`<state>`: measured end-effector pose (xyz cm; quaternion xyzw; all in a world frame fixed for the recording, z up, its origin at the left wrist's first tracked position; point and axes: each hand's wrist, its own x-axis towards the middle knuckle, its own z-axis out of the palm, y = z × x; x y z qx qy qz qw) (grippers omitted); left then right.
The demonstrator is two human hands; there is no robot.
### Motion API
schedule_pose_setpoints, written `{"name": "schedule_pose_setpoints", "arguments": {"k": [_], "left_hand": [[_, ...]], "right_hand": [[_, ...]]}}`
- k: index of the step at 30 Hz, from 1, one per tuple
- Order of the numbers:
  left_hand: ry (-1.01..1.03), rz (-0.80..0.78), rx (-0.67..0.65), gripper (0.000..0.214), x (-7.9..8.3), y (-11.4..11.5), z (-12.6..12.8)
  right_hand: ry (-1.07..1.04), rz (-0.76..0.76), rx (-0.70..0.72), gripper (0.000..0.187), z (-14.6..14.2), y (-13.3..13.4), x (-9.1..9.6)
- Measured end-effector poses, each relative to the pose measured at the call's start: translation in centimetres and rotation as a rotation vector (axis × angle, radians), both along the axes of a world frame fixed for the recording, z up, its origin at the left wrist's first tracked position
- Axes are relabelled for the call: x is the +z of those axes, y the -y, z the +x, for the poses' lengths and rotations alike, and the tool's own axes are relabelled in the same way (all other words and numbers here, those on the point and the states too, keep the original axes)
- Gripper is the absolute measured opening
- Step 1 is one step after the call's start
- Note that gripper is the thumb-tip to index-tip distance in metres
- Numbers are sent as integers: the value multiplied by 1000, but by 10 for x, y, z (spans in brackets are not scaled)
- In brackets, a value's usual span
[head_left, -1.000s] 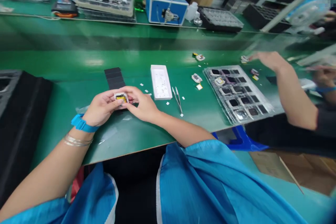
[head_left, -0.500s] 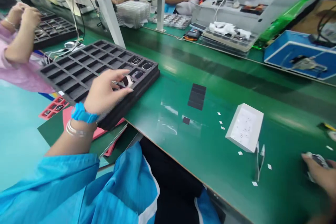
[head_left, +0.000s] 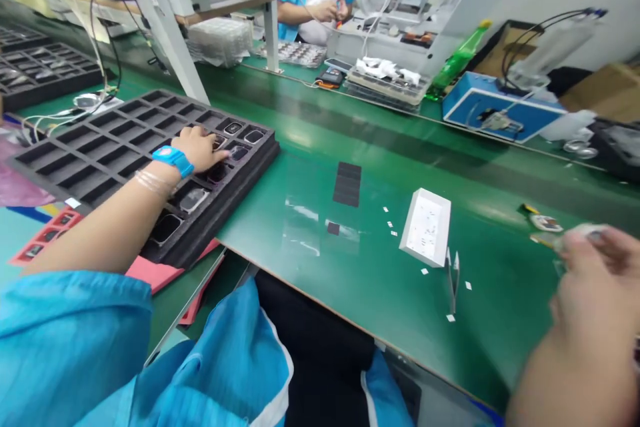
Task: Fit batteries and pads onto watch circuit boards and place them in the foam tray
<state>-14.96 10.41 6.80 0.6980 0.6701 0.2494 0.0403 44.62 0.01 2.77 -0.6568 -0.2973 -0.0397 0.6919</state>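
My left hand (head_left: 197, 149) reaches over a black foam tray (head_left: 273, 147), its thumb and fingers around a small watch case (head_left: 219, 141) at one of the compartments. The fingers cover part of that piece. Rounded-square watch cases sit in nearby compartments, including one (head_left: 193, 199) at the near side and another (head_left: 254, 137) at the far corner. At the right edge my right hand (head_left: 600, 280) is raised above the green bench (head_left: 310, 293), blurred, closed on a small pale and dark object I cannot make out.
A white box (head_left: 406, 240) stands right of centre, with tweezers (head_left: 453, 280) and small white labels (head_left: 425, 271) around it. Left of it lie a dark strip sheet (head_left: 347, 183) and clear film (head_left: 300, 243). A co-worker's hands (head_left: 333, 11) are across the bench.
My left hand has moved farther over the foam tray and lowered the piece to a compartment. My right hand has lifted from the bench with its object. The view has shifted right.
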Motion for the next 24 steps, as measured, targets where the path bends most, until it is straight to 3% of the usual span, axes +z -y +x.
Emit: {"name": "schedule_pose_setpoints", "arguments": {"k": [2, 5, 6, 8, 11, 13, 16, 20, 24], "left_hand": [[-11, 3, -40, 38, 14, 36, 27], [258, 16, -414, 51, 24, 86, 86], [376, -60, -494, 55, 21, 96, 108], [548, -198, -583, 62, 7, 98, 147], [736, -311, -691, 74, -24, 71, 194], [857, -395, -809, 70, -41, 47, 215], [1007, -514, -900, 67, -57, 29, 231], [1229, -626, -792, 60, -70, 36, 232], [1476, -804, -632, 54, -72, 44, 229]], "right_hand": [[6, 134, 153, 47, -33, 1, 17], [92, 152, 451, 43, -94, 4, 34], [64, 39, 597, 37, -115, 4, 35], [-6, -66, 773, 35, -155, 2, 29], [-47, -174, 1017, 41, -197, -5, 6], [-64, -168, 1044, 41, -208, -8, -10], [-48, -176, 959, 39, -209, -8, -27], [-78, -229, 940, 40, -204, -5, -34], [-104, -210, 975, 33, -202, -2, -33]]}}
